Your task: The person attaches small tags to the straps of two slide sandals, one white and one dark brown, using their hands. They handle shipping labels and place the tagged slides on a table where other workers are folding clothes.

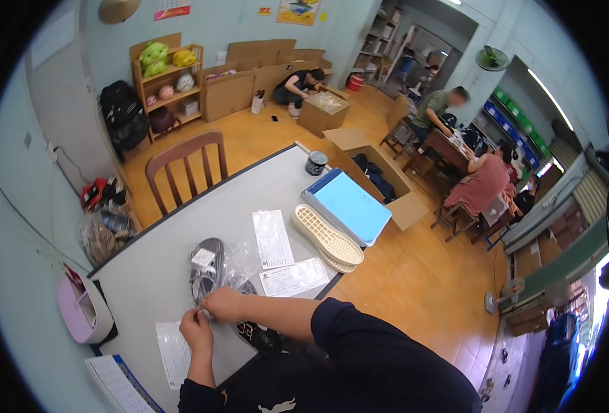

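My left hand (197, 332) and my right hand (224, 304) meet at the near end of a dark grey shoe (208, 246). The fingers of both are pinched together on something small and pale that I cannot make out. A white label or slip (203, 257) lies on the shoe. Beside it is a crumpled clear plastic bag (241, 260). Under my right forearm, partly hidden, lies a second dark shoe (259, 337) with lighter marks, near the table edge.
On the grey table (160, 258) are printed sheets (273, 239), cream shoe soles (326, 235), a blue folder (351, 203) and a dark cup (316, 163). A lilac container (84, 310) stands at the left. Beyond are a wooden chair (189, 168), an open carton (380, 179) and several people.
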`<state>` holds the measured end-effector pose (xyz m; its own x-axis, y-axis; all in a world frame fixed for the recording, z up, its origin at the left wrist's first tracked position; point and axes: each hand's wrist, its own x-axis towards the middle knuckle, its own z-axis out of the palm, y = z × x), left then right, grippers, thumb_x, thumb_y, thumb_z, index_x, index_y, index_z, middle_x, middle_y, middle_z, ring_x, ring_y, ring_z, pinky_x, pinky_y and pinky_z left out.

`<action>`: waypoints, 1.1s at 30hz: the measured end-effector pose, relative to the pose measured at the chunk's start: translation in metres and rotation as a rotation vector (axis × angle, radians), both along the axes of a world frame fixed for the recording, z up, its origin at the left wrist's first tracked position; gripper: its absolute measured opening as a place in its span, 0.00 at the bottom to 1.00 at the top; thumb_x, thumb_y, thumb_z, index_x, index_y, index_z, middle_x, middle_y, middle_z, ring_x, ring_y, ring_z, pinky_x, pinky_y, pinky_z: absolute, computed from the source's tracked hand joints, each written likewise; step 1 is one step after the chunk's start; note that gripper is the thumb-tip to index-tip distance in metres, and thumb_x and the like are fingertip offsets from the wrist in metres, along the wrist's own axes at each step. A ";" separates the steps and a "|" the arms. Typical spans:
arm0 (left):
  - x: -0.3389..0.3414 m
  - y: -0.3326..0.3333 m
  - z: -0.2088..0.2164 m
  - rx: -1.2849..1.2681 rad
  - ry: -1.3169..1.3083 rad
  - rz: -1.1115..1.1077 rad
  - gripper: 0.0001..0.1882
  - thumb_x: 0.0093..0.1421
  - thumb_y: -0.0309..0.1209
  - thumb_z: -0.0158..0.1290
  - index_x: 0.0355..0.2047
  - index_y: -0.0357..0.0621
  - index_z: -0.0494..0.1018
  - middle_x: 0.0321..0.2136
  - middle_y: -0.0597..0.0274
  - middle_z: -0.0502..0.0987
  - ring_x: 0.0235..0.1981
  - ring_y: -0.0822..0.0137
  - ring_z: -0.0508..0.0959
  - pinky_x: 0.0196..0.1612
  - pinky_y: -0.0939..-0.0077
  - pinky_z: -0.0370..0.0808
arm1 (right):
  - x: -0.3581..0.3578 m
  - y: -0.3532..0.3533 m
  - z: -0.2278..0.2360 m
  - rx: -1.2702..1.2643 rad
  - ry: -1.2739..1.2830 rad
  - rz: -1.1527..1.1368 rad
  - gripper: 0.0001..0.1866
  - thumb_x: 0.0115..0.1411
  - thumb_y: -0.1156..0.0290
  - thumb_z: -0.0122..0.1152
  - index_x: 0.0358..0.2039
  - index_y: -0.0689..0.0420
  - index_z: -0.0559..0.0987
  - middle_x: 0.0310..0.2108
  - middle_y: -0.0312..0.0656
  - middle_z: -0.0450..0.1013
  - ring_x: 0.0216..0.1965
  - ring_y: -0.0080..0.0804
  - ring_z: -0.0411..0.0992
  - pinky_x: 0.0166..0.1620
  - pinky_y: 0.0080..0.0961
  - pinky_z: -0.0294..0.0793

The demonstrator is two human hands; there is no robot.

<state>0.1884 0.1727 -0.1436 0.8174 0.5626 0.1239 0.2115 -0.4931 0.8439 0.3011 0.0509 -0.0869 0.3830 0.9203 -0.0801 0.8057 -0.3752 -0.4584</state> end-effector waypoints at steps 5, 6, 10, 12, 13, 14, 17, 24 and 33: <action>0.002 0.007 -0.022 -0.486 0.036 0.033 0.05 0.64 0.25 0.47 0.35 0.35 0.69 0.20 0.61 0.73 0.20 0.72 0.75 0.23 0.80 0.71 | 0.001 -0.012 -0.012 0.047 0.081 -0.003 0.15 0.50 0.68 0.60 0.38 0.59 0.72 0.32 0.49 0.75 0.35 0.50 0.76 0.34 0.44 0.75; 0.004 0.004 -0.025 -0.459 0.002 0.004 0.05 0.64 0.25 0.46 0.36 0.35 0.68 0.21 0.61 0.73 0.20 0.72 0.75 0.23 0.79 0.71 | 0.004 -0.014 -0.013 -0.026 -0.052 -0.032 0.15 0.53 0.69 0.57 0.41 0.59 0.71 0.32 0.49 0.75 0.34 0.49 0.77 0.35 0.43 0.76; -0.003 -0.012 -0.025 -0.251 -0.014 -0.122 0.08 0.62 0.24 0.48 0.41 0.36 0.66 0.25 0.58 0.73 0.24 0.69 0.75 0.29 0.75 0.72 | 0.017 -0.017 -0.012 -0.102 -0.159 -0.023 0.10 0.56 0.70 0.52 0.37 0.59 0.74 0.32 0.49 0.76 0.34 0.47 0.78 0.35 0.42 0.77; -0.006 -0.016 -0.022 -0.184 -0.118 -0.198 0.12 0.60 0.23 0.50 0.44 0.36 0.65 0.26 0.58 0.73 0.26 0.69 0.74 0.30 0.76 0.71 | 0.027 -0.018 -0.008 -0.114 -0.178 0.011 0.09 0.55 0.70 0.53 0.35 0.59 0.75 0.30 0.48 0.77 0.34 0.47 0.78 0.35 0.42 0.77; -0.006 -0.016 -0.021 -0.166 -0.143 -0.231 0.13 0.60 0.22 0.50 0.45 0.35 0.65 0.26 0.58 0.74 0.26 0.69 0.74 0.31 0.76 0.71 | 0.032 -0.019 -0.005 -0.152 -0.174 0.034 0.08 0.55 0.70 0.53 0.33 0.59 0.76 0.28 0.48 0.77 0.33 0.47 0.78 0.35 0.42 0.77; -0.007 -0.015 -0.021 -0.157 -0.155 -0.253 0.15 0.59 0.21 0.51 0.46 0.35 0.65 0.27 0.57 0.74 0.27 0.69 0.74 0.32 0.76 0.71 | 0.037 -0.019 -0.003 -0.147 -0.204 0.055 0.08 0.54 0.69 0.54 0.32 0.58 0.78 0.26 0.47 0.77 0.32 0.47 0.78 0.35 0.43 0.77; -0.007 -0.009 -0.025 -0.186 -0.130 -0.283 0.17 0.56 0.20 0.52 0.46 0.36 0.65 0.29 0.58 0.73 0.28 0.69 0.73 0.35 0.75 0.71 | 0.051 -0.015 0.006 -0.197 -0.248 0.131 0.09 0.52 0.69 0.56 0.32 0.56 0.80 0.27 0.48 0.78 0.33 0.47 0.79 0.36 0.42 0.77; 0.002 -0.010 -0.042 -0.316 -0.332 -0.070 0.11 0.52 0.18 0.53 0.36 0.39 0.67 0.28 0.64 0.71 0.26 0.73 0.71 0.34 0.80 0.70 | 0.051 -0.006 0.014 -0.258 -0.220 0.138 0.09 0.50 0.72 0.58 0.32 0.56 0.81 0.30 0.49 0.78 0.35 0.48 0.78 0.37 0.42 0.78; -0.013 -0.023 -0.036 -0.045 -0.121 -0.151 0.06 0.53 0.21 0.56 0.29 0.38 0.68 0.22 0.63 0.71 0.22 0.72 0.70 0.29 0.78 0.70 | 0.053 0.000 0.018 -0.156 -0.170 0.075 0.11 0.52 0.67 0.58 0.36 0.55 0.79 0.29 0.51 0.77 0.34 0.49 0.77 0.37 0.43 0.76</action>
<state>0.1752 0.1493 -0.1794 0.8736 0.4421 0.2034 0.0340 -0.4724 0.8807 0.3540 0.0509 -0.0684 0.3342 0.9282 -0.1634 0.8944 -0.3671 -0.2555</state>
